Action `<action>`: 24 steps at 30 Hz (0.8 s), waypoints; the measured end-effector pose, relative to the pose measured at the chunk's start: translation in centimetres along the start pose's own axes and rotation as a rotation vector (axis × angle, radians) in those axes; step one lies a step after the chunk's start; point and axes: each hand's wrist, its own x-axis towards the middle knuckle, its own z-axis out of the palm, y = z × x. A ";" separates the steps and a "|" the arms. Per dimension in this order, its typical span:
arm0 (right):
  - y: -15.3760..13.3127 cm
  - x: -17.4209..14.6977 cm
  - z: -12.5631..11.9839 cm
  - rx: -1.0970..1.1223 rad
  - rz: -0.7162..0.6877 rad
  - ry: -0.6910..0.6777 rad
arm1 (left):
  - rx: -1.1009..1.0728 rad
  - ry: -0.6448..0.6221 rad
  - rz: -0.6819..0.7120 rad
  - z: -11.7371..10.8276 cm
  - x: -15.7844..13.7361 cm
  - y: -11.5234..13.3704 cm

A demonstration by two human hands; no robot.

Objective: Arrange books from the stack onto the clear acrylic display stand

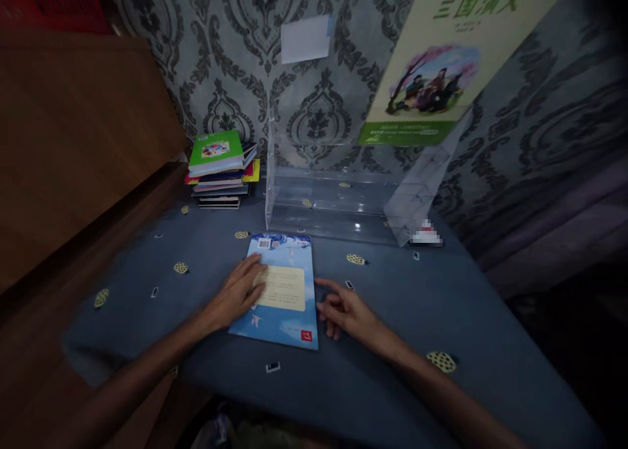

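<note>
A blue book (289, 328) lies flat on the table, with a cream text panel, a barcode at its far edge and a red mark in its near right corner. My left hand (240, 290) rests on the left part of this cover, fingers spread. Just off the book's right edge is my right hand (346, 310), its index finger stretched toward the edge and the other fingers loosely bent. Nothing shows in its grasp; whether a fingertip touches the edge I cannot tell.
Behind the book stands a clear plastic rack (333, 220) with stepped tiers. A stack of books (220, 167) with a green one on top sits at the back left. A tall green-and-cream picture panel (432, 76) leans at the rack's right. The blue tablecloth (392, 396) has yellow spotted patterns.
</note>
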 end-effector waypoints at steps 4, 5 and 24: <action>-1.2 0.8 -0.7 -0.403 -0.255 0.208 | 0.147 -0.005 -0.082 -0.2 2.2 -1.5; -1.5 1.3 -0.7 -0.493 -0.321 0.249 | 0.175 -0.002 -0.096 -0.2 2.8 -1.8; 1.6 8.6 -2.6 -0.368 -0.563 0.497 | 0.254 -0.044 0.145 1.5 9.1 0.6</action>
